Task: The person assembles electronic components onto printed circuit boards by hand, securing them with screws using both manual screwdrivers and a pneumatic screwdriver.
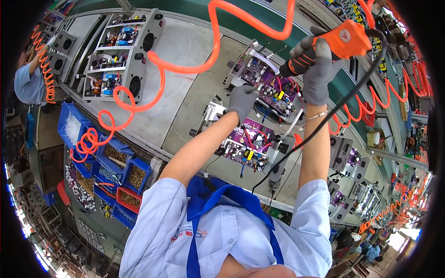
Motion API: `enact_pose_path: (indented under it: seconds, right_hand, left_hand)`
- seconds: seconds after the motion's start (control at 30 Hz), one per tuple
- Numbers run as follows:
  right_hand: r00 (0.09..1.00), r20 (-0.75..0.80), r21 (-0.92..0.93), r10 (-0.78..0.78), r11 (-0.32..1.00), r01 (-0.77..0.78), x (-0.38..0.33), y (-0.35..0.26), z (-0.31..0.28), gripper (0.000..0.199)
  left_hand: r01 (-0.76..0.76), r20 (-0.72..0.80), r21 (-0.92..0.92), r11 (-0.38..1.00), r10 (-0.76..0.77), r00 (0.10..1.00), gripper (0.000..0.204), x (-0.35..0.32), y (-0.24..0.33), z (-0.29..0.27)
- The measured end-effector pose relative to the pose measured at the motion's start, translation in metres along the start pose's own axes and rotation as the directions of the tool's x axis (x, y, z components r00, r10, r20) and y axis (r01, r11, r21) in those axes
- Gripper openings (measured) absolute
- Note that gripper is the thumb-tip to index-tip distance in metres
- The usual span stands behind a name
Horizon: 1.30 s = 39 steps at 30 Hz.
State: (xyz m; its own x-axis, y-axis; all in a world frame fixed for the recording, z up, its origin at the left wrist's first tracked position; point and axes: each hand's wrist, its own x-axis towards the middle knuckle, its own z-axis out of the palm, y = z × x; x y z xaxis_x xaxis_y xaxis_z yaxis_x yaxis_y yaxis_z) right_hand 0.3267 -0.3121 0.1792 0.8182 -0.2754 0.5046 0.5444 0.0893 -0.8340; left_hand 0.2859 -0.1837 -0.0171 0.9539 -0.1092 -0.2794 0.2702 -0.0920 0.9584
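Note:
In my right hand [319, 76], which wears a grey glove, is an orange and black electric screwdriver [346, 41]. Its black nose points down and left, above the far edge of an open chassis with a purple circuit board [265, 78]. My left hand [242, 101], also gloved, is closed at the near left side of that chassis; its fingertips hide whatever they pinch. Just nearer to me lies a second open chassis with a purple board [254, 135], partly under my left forearm. Red wires and yellow parts show on both boards. The screwdriver's tip is hard to make out.
An orange coiled hose [185, 69] loops across the bench, and a black cable [345, 99] hangs from the screwdriver past my right forearm. Several grey units [148, 41] stand at the left. Blue bins [139, 176] hold screws. Another person [28, 83] is at the far left.

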Motion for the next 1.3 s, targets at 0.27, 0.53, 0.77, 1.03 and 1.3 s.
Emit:
enact_pose_path:
  seconds: [0.27, 0.53, 0.77, 1.03, 1.3]
  right_hand:
    - [0.995, 0.061, -0.044, 0.073, 0.997, -0.071, 0.008, -0.004, -0.003, 0.041]
    - [0.985, 0.150, 0.222, -0.080, 0.974, 0.046, -0.045, -0.089, -0.003, 0.056]
    - [0.963, -0.007, 0.473, -0.269, 0.848, 0.240, -0.117, -0.167, -0.036, 0.062]
    - [0.944, -0.052, 0.481, -0.326, 0.820, 0.310, -0.141, -0.183, -0.049, 0.064]
    - [0.938, -0.122, 0.461, -0.323, 0.819, 0.342, -0.146, -0.184, -0.052, 0.063]
  left_hand:
    - [0.306, 0.292, -0.591, 0.747, -0.156, 0.944, 0.029, -0.060, 0.041, -0.043]
    - [0.428, 0.521, -0.459, 0.778, -0.154, 0.839, 0.044, -0.105, 0.056, -0.079]
    - [0.493, 0.531, -0.635, 0.595, -0.127, 0.838, 0.035, -0.122, 0.059, -0.065]
    - [0.557, 0.569, -0.650, 0.518, -0.155, 0.808, 0.030, -0.135, 0.058, -0.053]
    - [0.631, 0.678, -0.678, 0.377, -0.014, 0.735, 0.021, -0.134, 0.049, -0.046]
